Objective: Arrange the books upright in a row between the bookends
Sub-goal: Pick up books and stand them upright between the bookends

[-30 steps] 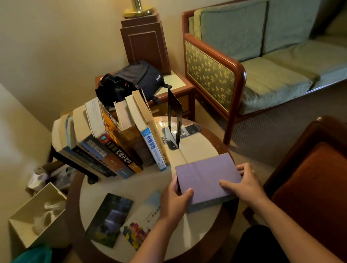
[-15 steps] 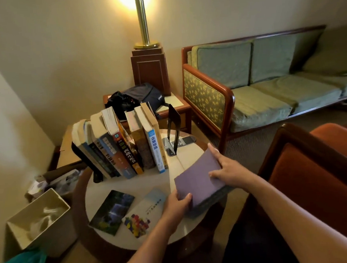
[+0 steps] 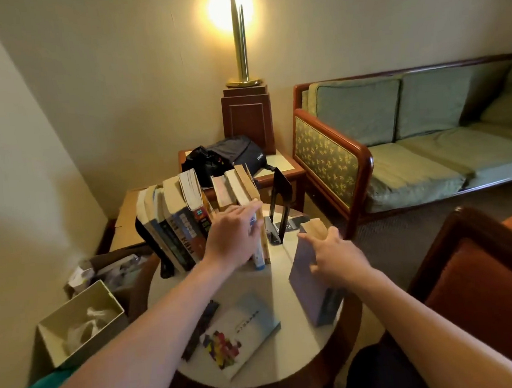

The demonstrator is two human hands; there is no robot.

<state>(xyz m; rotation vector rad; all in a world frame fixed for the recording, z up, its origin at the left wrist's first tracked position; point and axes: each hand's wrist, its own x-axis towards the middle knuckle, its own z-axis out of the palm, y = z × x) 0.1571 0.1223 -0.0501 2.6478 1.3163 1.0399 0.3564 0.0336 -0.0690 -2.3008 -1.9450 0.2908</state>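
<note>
Gripping purple book (image 3: 304,282) near table rim (image 3: 354,314), bookend (image 3: 281,198) gap seemingly open.

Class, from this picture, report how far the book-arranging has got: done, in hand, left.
Done: a row of books leans against the left bookend. In hand: the left hand touches the row's end; the right hand holds the purple book on edge near the right bookend. Left: slot it in, then add the pale book and dark book lying flat on the table.
</note>
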